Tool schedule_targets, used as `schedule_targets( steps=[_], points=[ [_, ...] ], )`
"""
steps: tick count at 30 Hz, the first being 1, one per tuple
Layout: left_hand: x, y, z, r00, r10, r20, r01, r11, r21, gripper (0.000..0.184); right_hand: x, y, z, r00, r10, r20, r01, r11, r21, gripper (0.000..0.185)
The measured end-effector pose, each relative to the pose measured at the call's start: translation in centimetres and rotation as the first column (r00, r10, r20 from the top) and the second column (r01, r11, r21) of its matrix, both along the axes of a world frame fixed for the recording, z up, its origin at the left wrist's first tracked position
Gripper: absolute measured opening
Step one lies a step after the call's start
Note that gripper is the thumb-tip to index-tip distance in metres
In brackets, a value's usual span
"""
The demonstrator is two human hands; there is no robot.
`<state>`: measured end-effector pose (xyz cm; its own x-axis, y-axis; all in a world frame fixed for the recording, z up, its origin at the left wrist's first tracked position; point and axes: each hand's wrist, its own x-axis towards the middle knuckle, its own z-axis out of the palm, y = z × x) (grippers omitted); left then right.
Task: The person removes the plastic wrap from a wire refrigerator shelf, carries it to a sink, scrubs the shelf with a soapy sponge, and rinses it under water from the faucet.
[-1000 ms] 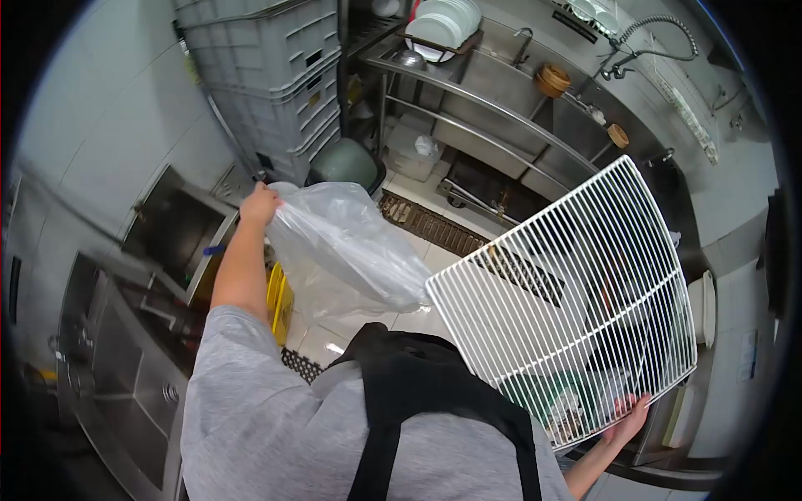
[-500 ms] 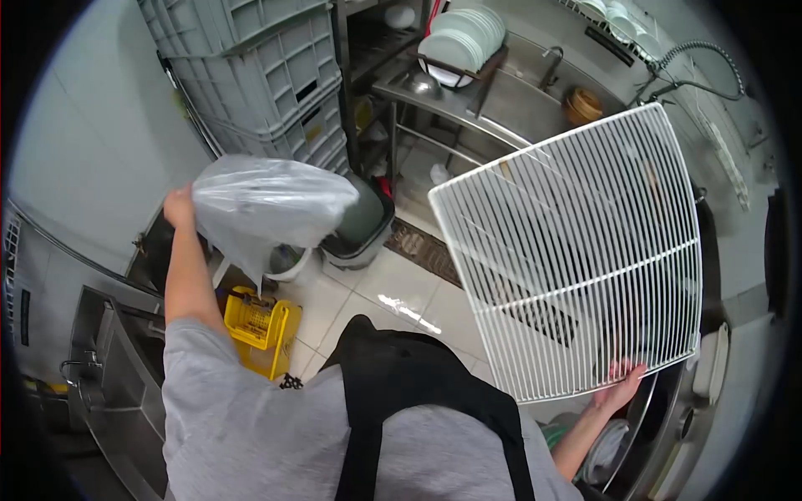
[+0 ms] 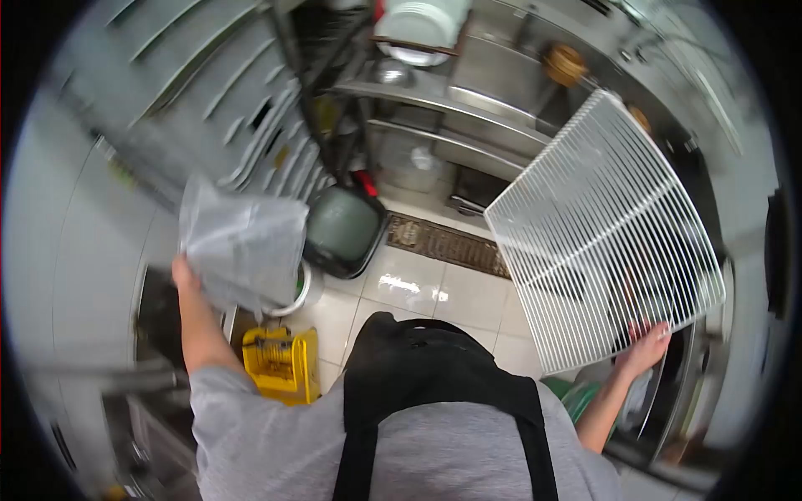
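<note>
My left hand (image 3: 183, 273) is closed on the edge of a translucent plastic bag (image 3: 246, 242), which hangs out to the right of it, above a white bucket (image 3: 310, 290). On the other side, my right hand (image 3: 645, 349) grips the lower edge of a white wire shelf rack (image 3: 576, 280). The rack is raised at a tilt, its far corner reaching toward the sink counter. Some fingers of the right hand show through the wires.
Below the bag stands a yellow mop wringer (image 3: 282, 366). A dark bin (image 3: 344, 230) is beside stacked grey crates (image 3: 242, 108). A drain grate (image 3: 443, 244) runs along the tiled floor. White plates (image 3: 420, 29) and a steel sink (image 3: 499, 71) are at the back.
The view has shifted, and the crates and bag are blurred. The bag has drawn in and sits lower in view. The rack has turned and moved right, still held by my right hand.
</note>
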<state>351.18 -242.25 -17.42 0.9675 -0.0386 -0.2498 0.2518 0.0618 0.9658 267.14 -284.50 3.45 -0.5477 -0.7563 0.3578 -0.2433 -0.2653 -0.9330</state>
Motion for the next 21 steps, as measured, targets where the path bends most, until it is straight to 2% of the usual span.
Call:
schedule_targets(
  steps=[1, 2, 3, 4, 5, 6, 7, 8, 9, 10, 11, 12, 13, 15, 17, 19, 21],
  points=[
    [-2.3, -1.9, 1.0, 0.992, 0.085, -0.094, -0.065, 0.977, 0.201, 0.044, -0.4, 1.3, 0.1, 0.999, 0.003, -0.035, -0.001, 0.998, 0.056, 0.033],
    [-1.2, -1.6, -1.7, 0.988, 0.081, -0.132, -0.056, 0.982, 0.182, 0.046, -0.1, 2.5, 0.5, 0.999, 0.02, -0.042, -0.019, 1.0, 0.022, 0.031],
    [-2.6, -2.6, -2.1, 0.974, 0.185, -0.133, -0.143, 0.95, 0.277, 0.048, 0.2, 3.8, 0.7, 0.998, 0.043, -0.053, -0.043, 0.999, -0.008, 0.03],
    [-2.0, -2.4, -4.2, 0.963, 0.178, -0.204, -0.152, 0.979, 0.139, 0.048, 0.3, 5.3, 0.9, 0.995, 0.05, -0.089, -0.051, 0.999, -0.018, 0.025],
    [1.0, -1.0, -9.3, 0.96, 0.157, -0.234, -0.151, 0.988, 0.042, 0.043, 2.0, 7.0, 2.5, 0.989, 0.04, -0.142, -0.042, 0.999, -0.01, 0.022],
    [1.7, -3.1, -10.0, 0.962, 0.125, -0.244, -0.119, 0.992, 0.041, 0.043, 1.5, 8.5, 2.4, 0.98, -0.007, -0.201, 0.006, 1.0, -0.008, 0.023],
    [1.9, -4.3, -10.3, 0.949, 0.085, -0.304, -0.111, 0.992, -0.068, 0.041, 0.9, 9.9, 2.1, 0.966, -0.033, -0.258, 0.032, 0.999, -0.005, 0.023],
    [1.8, -4.9, -10.0, 0.934, 0.056, -0.354, -0.126, 0.976, -0.176, 0.04, 0.1, 11.3, 1.7, 0.983, -0.055, -0.175, 0.061, 0.998, 0.029, 0.024],
    [1.3, -5.3, -9.5, 0.917, 0.033, -0.397, -0.155, 0.947, -0.281, 0.039, 2.6, 12.3, 2.7, 0.985, -0.134, -0.11, 0.134, 0.991, -0.002, 0.026],
    [-0.9, -9.5, -5.6, 0.887, 0.035, -0.46, -0.193, 0.934, -0.301, 0.039, 1.0, 14.1, 2.2, 0.975, -0.178, -0.131, 0.195, 0.971, 0.137, 0.028],
    [1.0, -11.2, -7.2, 0.851, -0.176, -0.494, -0.096, 0.874, -0.477, 0.039, 0.5, 15.0, 1.4, 0.967, -0.232, -0.106, 0.244, 0.963, 0.117, 0.029],
    [-2.1, -15.4, -3.0, 0.852, -0.257, -0.456, -0.056, 0.821, -0.568, 0.038, 0.0, 16.0, 1.0, 0.965, -0.237, -0.108, 0.251, 0.958, 0.139, 0.03],
    [-4.2, -19.3, 0.8, 0.829, -0.26, -0.496, -0.094, 0.809, -0.58, 0.039, 0.0, 16.6, 0.7, 0.963, -0.248, -0.107, 0.262, 0.952, 0.155, 0.031],
    [-7.3, -24.9, 6.6, 0.826, -0.357, -0.436, -0.033, 0.742, -0.67, 0.039, 0.6, 17.3, 0.8, 0.947, -0.297, -0.123, 0.313, 0.938, 0.149, 0.031],
    [-7.1, -28.3, 8.4, 0.877, -0.465, -0.118, 0.243, 0.642, -0.728, 0.039, 0.6, 18.3, 0.7, 0.923, -0.358, -0.141, 0.377, 0.916, 0.139, 0.032],
    [-7.8, -31.1, 12.1, 0.869, -0.494, 0.032, 0.352, 0.573, -0.74, 0.035, -0.2, 19.2, 0.6, 0.934, -0.326, -0.146, 0.337, 0.94, 0.058, 0.032],
    [-5.9, -32.9, 12.5, 0.874, -0.466, 0.139, 0.431, 0.609, -0.666, 0.032, -0.4, 20.2, 1.0, 0.917, -0.358, -0.176, 0.374, 0.925, 0.07, 0.033]
  ],
)
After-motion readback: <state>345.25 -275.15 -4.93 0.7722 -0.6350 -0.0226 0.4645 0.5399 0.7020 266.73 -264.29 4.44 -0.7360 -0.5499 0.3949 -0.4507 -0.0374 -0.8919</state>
